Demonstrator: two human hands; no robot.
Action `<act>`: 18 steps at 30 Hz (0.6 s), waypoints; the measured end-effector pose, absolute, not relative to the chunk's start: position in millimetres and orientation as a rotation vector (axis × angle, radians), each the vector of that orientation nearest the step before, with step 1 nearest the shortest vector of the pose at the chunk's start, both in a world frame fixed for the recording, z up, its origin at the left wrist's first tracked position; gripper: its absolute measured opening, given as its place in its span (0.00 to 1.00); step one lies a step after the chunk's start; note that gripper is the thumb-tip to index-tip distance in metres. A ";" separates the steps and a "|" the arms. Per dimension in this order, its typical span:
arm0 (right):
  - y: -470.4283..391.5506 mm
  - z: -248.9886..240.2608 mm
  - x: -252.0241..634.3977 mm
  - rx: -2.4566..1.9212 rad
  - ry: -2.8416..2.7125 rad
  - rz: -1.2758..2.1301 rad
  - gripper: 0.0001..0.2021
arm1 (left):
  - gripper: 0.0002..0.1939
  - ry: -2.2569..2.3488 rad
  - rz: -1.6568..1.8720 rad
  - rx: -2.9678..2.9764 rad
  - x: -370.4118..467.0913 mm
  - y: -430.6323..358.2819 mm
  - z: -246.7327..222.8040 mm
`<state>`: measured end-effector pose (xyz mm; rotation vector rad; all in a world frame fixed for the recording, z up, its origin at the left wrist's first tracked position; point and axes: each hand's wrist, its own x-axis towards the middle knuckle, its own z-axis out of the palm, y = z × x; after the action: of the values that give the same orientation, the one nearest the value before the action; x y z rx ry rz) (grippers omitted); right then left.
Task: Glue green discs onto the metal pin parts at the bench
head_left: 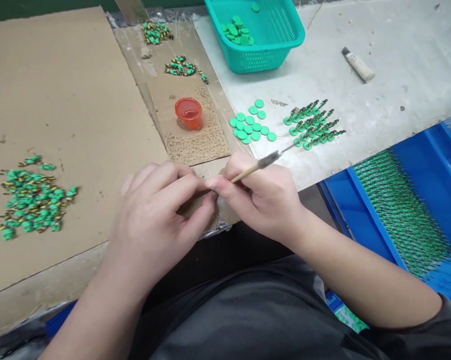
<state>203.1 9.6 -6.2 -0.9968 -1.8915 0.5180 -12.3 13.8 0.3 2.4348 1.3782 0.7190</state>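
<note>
My right hand point(265, 197) is closed around a thin wooden stick tool point(248, 172), with a grey wrapped section and a narrow tip pointing up and right. My left hand point(161, 205) meets it at the table edge, thumb and fingertips pinched together. Whatever those fingertips hold is hidden or too small to name. Just beyond the hands stands a small red cup point(190, 114) with liquid in it. Loose green button-like discs point(250, 126) lie to its right. Beside them, several green discs with dark upright figures point(315, 125) stand in rows.
A teal basket point(255, 62) at the back holds more green discs. Green, yellow and dark small pieces point(36, 200) are heaped on cardboard point(60, 110) at left. A pale-handled blade point(358, 65) lies back right. Blue trays point(383, 220) of green pieces sit below the table at right.
</note>
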 end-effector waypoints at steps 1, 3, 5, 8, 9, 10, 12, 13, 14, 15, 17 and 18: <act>10.3 -5.9 202.5 -0.987 -1.903 0.515 0.12 | 0.13 1.377 0.715 2.432 -12.3 14.1 0.3; 12.2 -6.3 201.5 -0.977 -1.913 0.508 0.12 | 0.13 1.373 0.719 2.434 -12.3 14.4 -0.6; 14.4 -7.7 200.7 -1.002 -1.915 0.515 0.13 | 0.12 1.368 0.737 2.441 -12.3 14.1 -1.9; 15.0 -8.7 200.7 -1.039 -1.869 0.601 0.18 | 0.10 1.360 0.750 2.465 -13.0 12.6 -2.9; 13.8 -8.2 201.4 -1.054 -1.820 0.657 0.20 | 0.09 1.362 0.745 2.471 -13.8 12.2 -2.6; 11.8 -7.3 202.5 -1.078 -1.749 0.721 0.21 | 0.08 1.364 0.739 2.474 -15.0 12.0 -2.0; 6.0 -4.4 206.0 -1.152 -1.557 0.860 0.23 | 0.07 1.355 0.733 2.456 -18.1 12.2 0.4; 2.9 -2.8 208.2 -1.194 -1.452 0.926 0.23 | 0.08 1.345 0.735 2.439 -19.7 12.7 1.8; 0.0 -1.4 210.6 -1.228 -1.355 0.985 0.23 | 0.09 1.336 0.742 2.419 -21.0 13.2 3.3; -2.2 -0.4 212.9 -1.248 -1.276 1.034 0.25 | 0.09 1.327 0.751 2.397 -21.5 13.6 4.6; -4.5 0.4 216.3 -1.260 -1.180 1.103 0.27 | 0.10 1.331 0.775 2.350 -19.9 13.9 6.4; -4.6 0.0 217.2 -1.254 -1.161 1.118 0.28 | 0.09 1.346 0.794 2.326 -17.5 13.6 6.8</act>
<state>217.2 -4.6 0.0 -1.2544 -1.1612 1.1182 -17.5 13.6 6.8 2.3265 1.3457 0.7936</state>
